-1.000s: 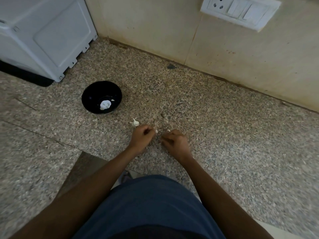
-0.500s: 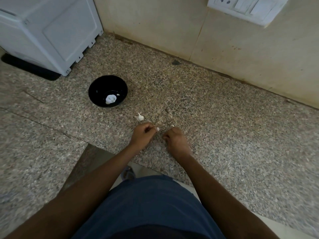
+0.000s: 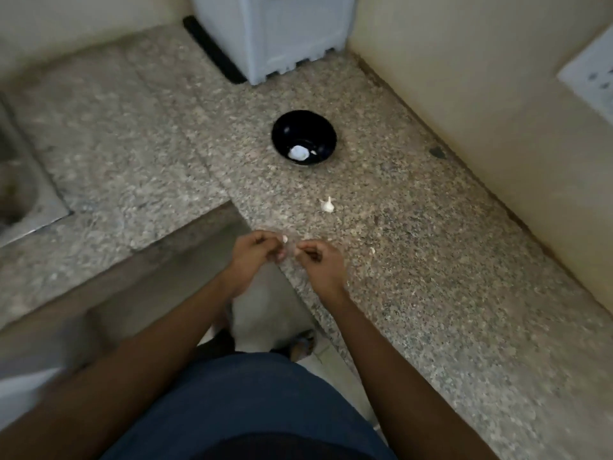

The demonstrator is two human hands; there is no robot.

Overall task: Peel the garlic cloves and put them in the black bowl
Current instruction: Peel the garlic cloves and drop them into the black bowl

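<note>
The black bowl (image 3: 304, 137) stands on the speckled granite counter (image 3: 431, 260) and holds a white peeled garlic piece (image 3: 298, 152). An unpeeled garlic clove (image 3: 327, 205) lies on the counter between the bowl and my hands. My left hand (image 3: 253, 252) pinches a small white garlic clove (image 3: 284, 239) at its fingertips, above the counter's inner corner. My right hand (image 3: 320, 262) is curled close beside it, fingertips pinching something small and pale that I cannot make out. A small pale scrap of skin (image 3: 372, 251) lies to the right of my right hand.
A white appliance (image 3: 275, 31) stands at the back against the wall, with a black strip beside it. A steel sink (image 3: 20, 194) is at the far left. A white switch plate (image 3: 593, 78) is on the right wall. My feet show on the floor below the counter edge.
The view has swung to the left, so the bowl and clove now sit farther right and up. My hands have lifted off the counter and stay close together at the counter corner.
</note>
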